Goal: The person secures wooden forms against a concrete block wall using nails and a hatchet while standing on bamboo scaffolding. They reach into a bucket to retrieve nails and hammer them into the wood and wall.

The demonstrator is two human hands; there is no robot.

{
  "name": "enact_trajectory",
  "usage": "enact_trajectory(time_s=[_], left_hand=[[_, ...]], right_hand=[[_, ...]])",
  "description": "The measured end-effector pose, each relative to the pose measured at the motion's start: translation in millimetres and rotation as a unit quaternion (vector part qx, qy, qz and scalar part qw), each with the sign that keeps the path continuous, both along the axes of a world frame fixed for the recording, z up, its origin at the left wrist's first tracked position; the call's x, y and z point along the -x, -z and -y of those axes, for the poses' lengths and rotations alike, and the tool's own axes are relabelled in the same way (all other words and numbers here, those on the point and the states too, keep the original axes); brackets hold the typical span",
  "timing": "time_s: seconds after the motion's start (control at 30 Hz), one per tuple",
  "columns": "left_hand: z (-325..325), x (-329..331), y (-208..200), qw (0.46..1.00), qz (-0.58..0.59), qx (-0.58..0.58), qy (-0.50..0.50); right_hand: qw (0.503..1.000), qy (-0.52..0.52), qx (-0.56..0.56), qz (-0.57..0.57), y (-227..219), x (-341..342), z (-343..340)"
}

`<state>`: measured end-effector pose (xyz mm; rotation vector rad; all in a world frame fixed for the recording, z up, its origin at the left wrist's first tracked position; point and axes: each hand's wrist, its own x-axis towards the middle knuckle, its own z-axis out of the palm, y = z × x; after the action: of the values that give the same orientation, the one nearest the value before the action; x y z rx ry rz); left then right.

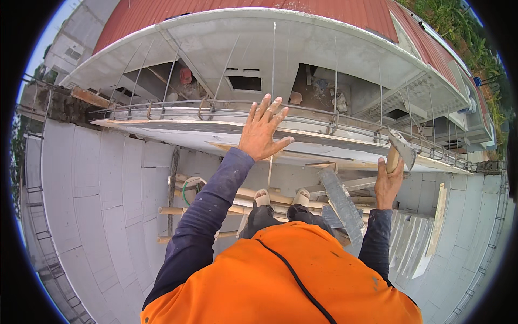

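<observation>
My left hand (261,129) is raised with its fingers spread and nothing in it. It is over the long formwork board (226,128), near the steel bars (302,112) that run along it; whether the palm touches anything cannot be told. In my right hand (388,186) is a hatchet (402,150), gripped by its short wooden handle, its grey metal head up by the right part of the board. Thin upright rods (274,59) stand in a row behind the bars.
Below, my feet (263,197) are on bamboo poles (172,210) beside a grey plank (342,202). Pale block walls (102,183) rise on both sides, and light panels (407,243) lean at the right. Across the gap stands a building with a red metal roof (226,6).
</observation>
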<state>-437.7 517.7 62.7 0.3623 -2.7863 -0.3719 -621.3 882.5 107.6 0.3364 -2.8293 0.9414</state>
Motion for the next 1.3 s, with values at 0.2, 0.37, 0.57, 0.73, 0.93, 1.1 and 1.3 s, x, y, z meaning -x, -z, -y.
enact_trajectory(time_s=[0.2, 0.37, 0.57, 0.73, 0.93, 1.1, 1.3], left_hand=[[-7.9, 16.2, 17.7, 0.999, 0.036, 0.010, -0.005], [-25.0, 29.4, -13.8, 0.992, 0.103, 0.072, -0.019], [-43.4, 76.7, -14.4, 0.989, 0.120, 0.084, 0.029], [-39.5, 79.6, -2.5, 0.984, 0.150, 0.093, 0.014], [-39.2, 86.2, -2.8, 0.986, 0.139, 0.086, 0.029], [-41.2, 93.7, -3.9, 0.984, 0.161, 0.074, 0.030], [-39.0, 94.7, -4.3, 0.982, 0.169, 0.075, 0.032]], right_hand=[[0.997, 0.062, 0.046, -0.002, 32.0, 43.2, -63.8], [0.989, 0.111, 0.096, -0.008, 38.2, 83.1, -92.7], [0.982, 0.141, 0.070, -0.100, 40.4, 162.8, -127.0], [0.984, 0.159, 0.020, -0.073, 36.7, 228.3, -158.4], [0.986, 0.150, 0.065, -0.038, 41.1, 264.1, -179.1], [0.980, 0.114, 0.160, -0.033, 47.1, 270.2, -186.0], [0.969, 0.123, 0.214, -0.016, 58.2, 276.0, -194.1]])
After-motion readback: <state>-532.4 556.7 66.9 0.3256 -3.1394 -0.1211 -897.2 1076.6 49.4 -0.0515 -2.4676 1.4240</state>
